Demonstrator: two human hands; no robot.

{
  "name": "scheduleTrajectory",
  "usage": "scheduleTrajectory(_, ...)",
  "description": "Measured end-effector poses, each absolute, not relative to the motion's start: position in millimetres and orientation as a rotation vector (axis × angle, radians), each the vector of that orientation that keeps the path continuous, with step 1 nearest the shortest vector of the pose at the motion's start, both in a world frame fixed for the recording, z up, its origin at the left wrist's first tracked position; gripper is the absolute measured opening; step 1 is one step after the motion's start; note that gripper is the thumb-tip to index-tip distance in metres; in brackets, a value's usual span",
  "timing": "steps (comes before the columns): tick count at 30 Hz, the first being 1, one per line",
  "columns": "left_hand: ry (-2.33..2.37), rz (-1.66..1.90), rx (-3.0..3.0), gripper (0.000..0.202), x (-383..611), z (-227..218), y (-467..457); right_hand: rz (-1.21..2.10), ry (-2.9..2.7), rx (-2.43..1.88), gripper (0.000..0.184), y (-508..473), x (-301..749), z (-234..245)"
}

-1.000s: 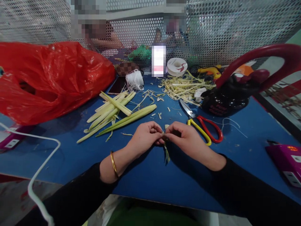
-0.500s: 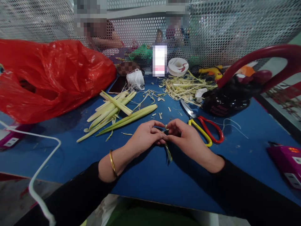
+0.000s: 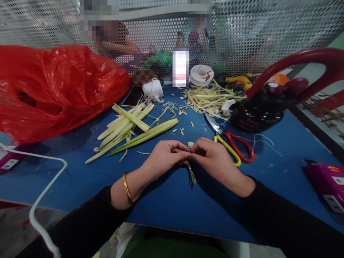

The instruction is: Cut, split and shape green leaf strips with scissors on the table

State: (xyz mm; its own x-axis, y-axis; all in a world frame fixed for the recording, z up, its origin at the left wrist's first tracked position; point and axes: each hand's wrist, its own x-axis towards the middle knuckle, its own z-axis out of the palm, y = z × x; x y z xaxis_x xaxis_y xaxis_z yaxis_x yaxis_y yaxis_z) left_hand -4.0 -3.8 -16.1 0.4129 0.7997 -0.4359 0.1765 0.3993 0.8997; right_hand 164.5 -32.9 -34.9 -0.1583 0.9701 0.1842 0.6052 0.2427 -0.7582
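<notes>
1. Our left hand (image 3: 166, 156) and right hand (image 3: 212, 156) meet at the tips, thumbs and forefingers closed in a pinch on thin green strands (image 3: 191, 175) that dangle towards 6 o'clock.
2. We cannot tell how their upper ends lie; our fingers hide them.
3. We would do best to let one pinch anchor and the other make small moves; such fine strands could well slip or snap.
4. Low wrists over the blue table (image 3: 161, 204) should steady us.
5. We should mind the scissors (image 3: 219, 132) at 2 o'clock, blades towards 11, and the pale stalks (image 3: 150, 134) at 10.
</notes>
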Motion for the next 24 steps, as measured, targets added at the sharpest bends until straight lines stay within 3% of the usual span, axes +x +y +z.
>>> scheduleTrajectory(18,1.088,0.477,1.149,0.014,-4.6,-16.5,-1.8,0.701,-1.892,-1.469,0.018,-31.2,164.9,-34.3)
scheduleTrajectory(24,1.087,0.497,1.124,0.020,-4.2,-16.4,-1.4,0.917,-1.596,-1.523,0.017,-29.3,165.0,-30.7)
